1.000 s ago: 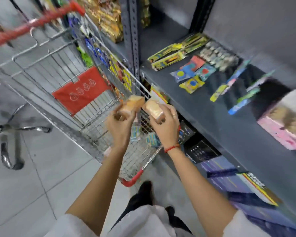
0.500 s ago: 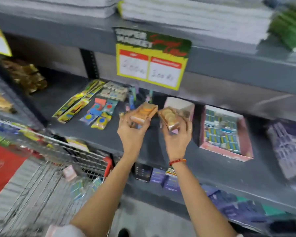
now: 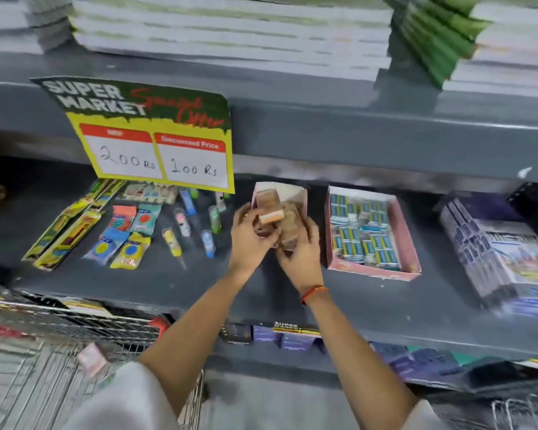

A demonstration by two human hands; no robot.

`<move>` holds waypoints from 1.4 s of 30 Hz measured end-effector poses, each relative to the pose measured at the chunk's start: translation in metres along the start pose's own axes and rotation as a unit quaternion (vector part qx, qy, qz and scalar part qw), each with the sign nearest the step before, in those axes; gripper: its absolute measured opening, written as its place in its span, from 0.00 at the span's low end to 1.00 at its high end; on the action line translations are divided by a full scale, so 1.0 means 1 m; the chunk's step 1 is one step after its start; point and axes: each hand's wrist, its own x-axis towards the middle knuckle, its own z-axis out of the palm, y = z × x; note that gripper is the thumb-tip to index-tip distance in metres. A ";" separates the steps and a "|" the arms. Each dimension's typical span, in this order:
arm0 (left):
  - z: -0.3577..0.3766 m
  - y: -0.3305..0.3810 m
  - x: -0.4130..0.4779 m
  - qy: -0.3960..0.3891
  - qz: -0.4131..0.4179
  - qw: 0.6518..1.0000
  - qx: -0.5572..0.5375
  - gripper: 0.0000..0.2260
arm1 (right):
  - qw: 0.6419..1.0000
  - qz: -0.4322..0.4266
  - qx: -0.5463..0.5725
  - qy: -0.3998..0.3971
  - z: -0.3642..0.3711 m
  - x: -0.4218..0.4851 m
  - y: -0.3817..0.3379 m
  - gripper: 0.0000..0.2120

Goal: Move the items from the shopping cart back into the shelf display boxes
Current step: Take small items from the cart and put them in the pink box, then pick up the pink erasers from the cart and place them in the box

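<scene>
My left hand [image 3: 249, 235] grips a small tan packet with an orange end [image 3: 271, 209]. My right hand [image 3: 302, 256] grips a second tan packet [image 3: 289, 225]. Both hands are held together over the near end of a pink display box [image 3: 295, 193] on the grey middle shelf [image 3: 199, 283]. The box's inside is mostly hidden behind the packets and my fingers. To its right stands a second pink display box [image 3: 412, 252] filled with small blue packs. The wire shopping cart [image 3: 75, 330] with a red corner guard is at the lower left, with a few small items blurred inside it.
Loose blister packs, glue sticks and long yellow packets [image 3: 66, 231] lie on the shelf to the left. A yellow price sign [image 3: 156, 150] hangs from the shelf above. A purple printed box [image 3: 503, 252] sits at the right. Stacked notebooks fill the top shelf; dark boxes fill the lower shelf.
The view swung from the cart to the shelf. Both hands carried the two tan packets forward and brought them together over the left pink box.
</scene>
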 end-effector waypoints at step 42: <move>-0.203 -0.058 -0.126 0.295 -0.093 0.939 0.147 0.08 | 0.965 -0.257 0.042 -0.042 0.096 -0.090 -0.140 0.09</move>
